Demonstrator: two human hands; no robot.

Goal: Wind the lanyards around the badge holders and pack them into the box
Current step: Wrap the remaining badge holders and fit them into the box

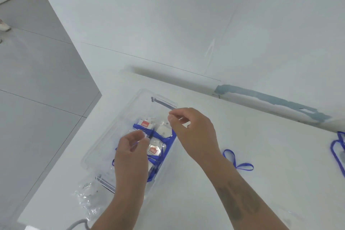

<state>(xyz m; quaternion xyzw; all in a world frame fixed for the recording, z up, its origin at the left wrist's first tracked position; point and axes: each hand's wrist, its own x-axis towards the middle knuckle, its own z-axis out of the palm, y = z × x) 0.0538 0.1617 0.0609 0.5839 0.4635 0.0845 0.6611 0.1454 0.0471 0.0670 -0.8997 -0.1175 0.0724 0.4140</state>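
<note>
A clear plastic box sits on the white table and holds several badge holders with red labels, wound in blue lanyard. Both hands hover over the box. My left hand has its fingers curled and pinches the near edge of a clear badge holder with blue lanyard across it. My right hand pinches the far corner of the same holder between thumb and forefinger. The holder is blurred, and its lower part is hidden by my hands.
A loose blue lanyard lies on the table right of my right forearm, and another lies at the right edge. Crumpled clear wrapping lies in front of the box. The table's left edge drops to grey floor. The wall stands behind.
</note>
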